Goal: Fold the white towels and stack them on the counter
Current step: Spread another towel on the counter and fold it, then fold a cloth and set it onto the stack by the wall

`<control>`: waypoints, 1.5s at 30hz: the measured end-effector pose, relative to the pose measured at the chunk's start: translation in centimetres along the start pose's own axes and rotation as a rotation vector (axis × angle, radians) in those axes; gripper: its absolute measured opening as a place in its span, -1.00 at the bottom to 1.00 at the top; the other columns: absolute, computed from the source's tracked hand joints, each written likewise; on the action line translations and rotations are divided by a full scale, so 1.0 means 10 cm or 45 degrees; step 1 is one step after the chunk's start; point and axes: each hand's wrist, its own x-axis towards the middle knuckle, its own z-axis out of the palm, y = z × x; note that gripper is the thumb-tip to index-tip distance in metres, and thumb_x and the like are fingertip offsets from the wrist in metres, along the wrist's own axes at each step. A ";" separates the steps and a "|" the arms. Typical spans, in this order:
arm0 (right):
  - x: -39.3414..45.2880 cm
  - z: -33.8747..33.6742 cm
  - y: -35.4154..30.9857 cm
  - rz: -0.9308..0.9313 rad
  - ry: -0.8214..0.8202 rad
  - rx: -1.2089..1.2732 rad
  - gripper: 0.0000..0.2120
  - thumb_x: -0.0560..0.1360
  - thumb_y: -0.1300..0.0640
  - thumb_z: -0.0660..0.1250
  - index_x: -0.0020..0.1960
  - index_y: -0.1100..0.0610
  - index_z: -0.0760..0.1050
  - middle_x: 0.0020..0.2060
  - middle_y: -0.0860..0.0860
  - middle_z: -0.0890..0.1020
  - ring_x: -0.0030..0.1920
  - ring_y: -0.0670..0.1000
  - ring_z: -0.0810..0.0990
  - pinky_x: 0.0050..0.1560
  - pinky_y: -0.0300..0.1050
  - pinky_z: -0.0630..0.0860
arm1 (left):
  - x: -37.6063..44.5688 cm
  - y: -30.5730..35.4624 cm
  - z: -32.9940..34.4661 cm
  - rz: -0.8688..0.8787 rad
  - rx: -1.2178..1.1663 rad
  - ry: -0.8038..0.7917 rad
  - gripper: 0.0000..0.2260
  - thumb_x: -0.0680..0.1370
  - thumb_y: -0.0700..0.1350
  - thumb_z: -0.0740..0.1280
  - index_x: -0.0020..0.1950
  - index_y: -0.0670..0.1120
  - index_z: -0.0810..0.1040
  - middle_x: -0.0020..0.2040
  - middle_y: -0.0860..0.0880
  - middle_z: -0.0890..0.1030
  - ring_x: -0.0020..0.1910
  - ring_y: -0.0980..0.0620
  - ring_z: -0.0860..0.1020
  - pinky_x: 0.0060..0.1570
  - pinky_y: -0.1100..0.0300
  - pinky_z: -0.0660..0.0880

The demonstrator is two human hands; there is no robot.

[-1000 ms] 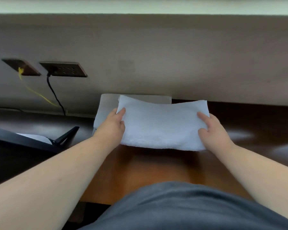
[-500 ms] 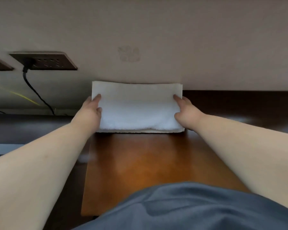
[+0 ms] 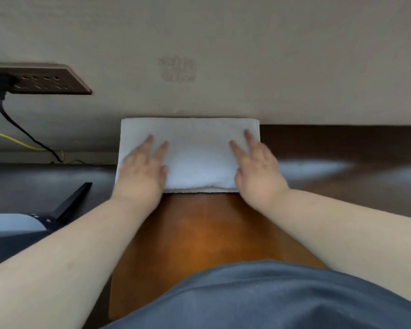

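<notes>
A folded white towel [image 3: 197, 157] lies on top of another folded towel, whose edge [image 3: 199, 191] shows beneath it. The stack sits on the wooden counter [image 3: 199, 233], pushed against the wall. My left hand [image 3: 141, 169] rests flat on the stack's left part with its fingers spread. On the right part my right hand [image 3: 258, 169] lies flat too, fingers apart. Neither hand grips the cloth.
A dark socket panel [image 3: 40, 79] on the wall at the left has a black cable [image 3: 22, 129] plugged in, with a yellow wire [image 3: 12, 138] below. A black object [image 3: 69, 205] lies on the dark surface at the left. My grey clothing [image 3: 259, 298] fills the bottom.
The towel went from held in the air onto the stack against the wall. My hands let go of its sides and now lie flat on top.
</notes>
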 end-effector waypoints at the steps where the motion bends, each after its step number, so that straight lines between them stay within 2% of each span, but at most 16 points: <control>1: -0.08 0.08 -0.03 -0.221 -0.051 -0.109 -0.33 0.53 0.04 0.18 0.60 -0.04 0.07 0.61 0.13 -0.02 0.56 0.23 0.03 0.52 0.19 0.02 | -0.05 0.12 0.06 0.148 0.044 -0.110 -0.46 0.61 0.07 0.18 0.57 0.09 0.12 0.57 -0.18 0.12 0.47 -0.26 0.18 0.41 -0.20 0.13; 3: -0.24 0.24 0.01 -0.455 -0.320 -0.364 -0.27 0.59 -0.19 0.08 0.61 -0.05 -0.22 0.60 0.12 -0.19 0.58 0.21 -0.19 0.52 0.23 -0.18 | -0.18 0.28 0.19 0.163 0.164 -0.400 -0.40 0.58 0.27 0.01 0.55 0.24 -0.19 0.60 -0.06 -0.14 0.54 -0.20 -0.13 0.43 -0.28 -0.12; 5: -0.32 0.34 0.15 -0.439 -0.504 -0.546 -0.18 0.59 -0.32 0.00 0.51 -0.03 -0.50 0.57 0.09 -0.34 0.54 0.19 -0.38 0.48 0.22 -0.32 | -0.24 0.28 0.29 0.096 0.251 -0.549 -0.34 0.54 0.38 -0.04 0.47 0.29 -0.40 0.56 0.00 -0.34 0.51 -0.18 -0.33 0.38 -0.34 -0.24; 7: -0.30 0.30 0.22 -0.423 -0.553 -0.626 -0.15 0.57 -0.36 0.00 0.46 -0.04 -0.56 0.55 0.08 -0.38 0.53 0.19 -0.41 0.48 0.24 -0.30 | -0.14 0.27 0.25 0.097 0.316 -0.668 -0.29 0.51 0.41 0.00 0.43 0.32 -0.45 0.54 0.00 -0.41 0.50 -0.19 -0.38 0.39 -0.37 -0.20; 10: -0.33 0.15 0.11 -0.332 -0.611 -0.555 -0.16 0.56 -0.38 -0.01 0.57 -0.04 -0.40 0.58 0.08 -0.32 0.56 0.19 -0.32 0.51 0.24 -0.16 | 0.04 0.38 0.03 0.083 0.431 -0.833 -0.30 0.52 0.40 0.01 0.45 0.33 -0.41 0.55 -0.02 -0.38 0.52 -0.21 -0.31 0.39 -0.38 -0.09; 15: -0.78 -0.15 0.29 0.019 -0.416 -0.181 -0.24 0.56 -0.38 -0.01 0.61 -0.10 -0.20 0.61 0.03 -0.15 0.59 0.13 -0.20 0.50 0.27 -0.10 | -0.11 0.82 -0.27 0.231 0.395 -0.631 -0.36 0.57 0.35 -0.01 0.54 0.25 -0.25 0.60 -0.11 -0.20 0.55 -0.21 -0.14 0.46 -0.23 -0.07; 18: -1.16 -0.39 0.80 0.232 -0.316 -0.140 -0.27 0.57 -0.36 0.01 0.61 -0.10 -0.11 0.62 0.03 -0.09 0.59 0.13 -0.15 0.50 0.29 -0.07 | -0.30 1.21 -0.36 0.288 0.300 -0.558 -0.39 0.59 0.31 -0.02 0.56 0.22 -0.19 0.60 -0.11 -0.16 0.56 -0.17 -0.10 0.50 -0.16 -0.06; 23: -1.94 -0.74 1.80 0.562 -0.165 -0.110 -0.36 0.60 -0.24 0.03 0.61 -0.08 -0.04 0.62 0.02 -0.05 0.59 0.11 -0.11 0.52 0.29 -0.07 | -0.61 1.94 -0.48 0.411 0.344 -0.491 -0.42 0.60 0.29 0.00 0.57 0.21 -0.09 0.61 -0.09 -0.12 0.57 -0.14 -0.08 0.50 -0.13 -0.06; 28: -2.85 -0.89 2.53 0.653 -0.019 -0.021 -0.36 0.59 -0.21 0.06 0.60 -0.08 -0.03 0.61 0.02 -0.05 0.59 0.11 -0.13 0.51 0.30 -0.08 | -0.86 2.89 -0.45 0.548 0.464 -0.420 -0.40 0.59 0.31 0.01 0.57 0.23 -0.12 0.61 -0.07 -0.15 0.57 -0.11 -0.09 0.50 -0.09 -0.06; 33: -3.94 -1.05 3.42 0.752 0.090 0.089 -0.34 0.57 -0.20 0.13 0.59 -0.10 -0.01 0.61 0.03 -0.09 0.58 0.12 -0.15 0.49 0.30 -0.12 | -1.14 4.32 -0.22 0.641 0.486 -0.289 -0.38 0.56 0.32 0.06 0.57 0.25 -0.09 0.61 -0.03 -0.11 0.57 -0.10 -0.04 0.49 -0.09 -0.01; 38: -4.99 -1.22 4.33 0.882 0.241 0.128 -0.34 0.55 -0.21 0.17 0.57 -0.11 0.02 0.60 0.02 -0.05 0.58 0.12 -0.14 0.50 0.31 -0.07 | -1.59 5.79 0.03 0.775 0.418 -0.294 -0.40 0.56 0.33 0.05 0.56 0.27 -0.07 0.61 -0.02 -0.13 0.57 -0.07 -0.07 0.49 -0.07 -0.07; 42: -5.46 -1.28 4.76 0.983 0.273 0.243 -0.32 0.56 -0.18 0.19 0.59 -0.15 -0.02 0.60 0.00 -0.08 0.59 0.11 -0.17 0.52 0.26 -0.07 | -1.78 6.50 0.08 0.867 0.381 -0.285 -0.41 0.58 0.29 0.07 0.56 0.26 -0.08 0.61 -0.02 -0.15 0.57 -0.06 -0.11 0.49 -0.06 -0.13; 45: -5.60 -1.30 4.99 1.025 0.267 0.286 -0.28 0.55 -0.20 0.19 0.60 -0.18 -0.09 0.60 -0.02 -0.10 0.59 0.11 -0.18 0.53 0.23 -0.06 | -1.77 6.79 0.15 0.849 0.370 -0.277 -0.40 0.57 0.30 0.07 0.56 0.27 -0.09 0.60 0.00 -0.16 0.57 -0.04 -0.11 0.49 -0.06 -0.13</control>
